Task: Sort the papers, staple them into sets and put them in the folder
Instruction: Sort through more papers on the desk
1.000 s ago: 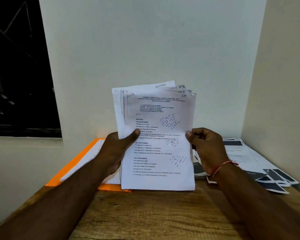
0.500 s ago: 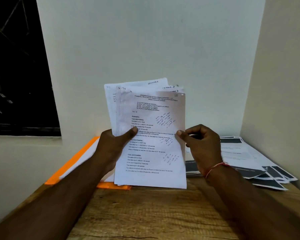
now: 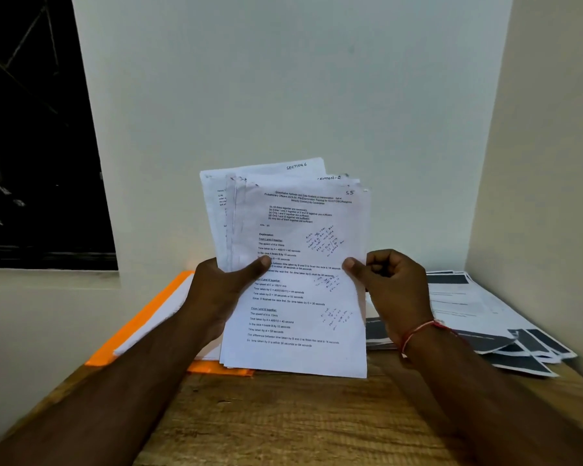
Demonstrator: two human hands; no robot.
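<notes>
A fanned stack of printed papers [image 3: 297,230] stands upright in front of me, above the wooden table. The front sheet carries typed text, handwritten notes and "S5" in its top right corner; sheets behind show "SECTION 6" and another section label. My left hand [image 3: 223,290] grips the stack's left edge with the thumb across the front sheet. My right hand [image 3: 387,284] pinches the front sheet's right edge between thumb and fingers. An orange folder [image 3: 138,324] lies flat on the table at the left, with white sheets on it. No stapler shows.
A spread pile of papers with dark printed blocks [image 3: 485,317] lies on the table at the right, against the side wall. The wooden table [image 3: 283,422] shows bare wood in front. White walls close in behind and right; a dark window [image 3: 31,129] is at left.
The stack shifted slightly left and then back toward the centre. Both hands keep their hold, the right thumb staying on the front sheet's edge.
</notes>
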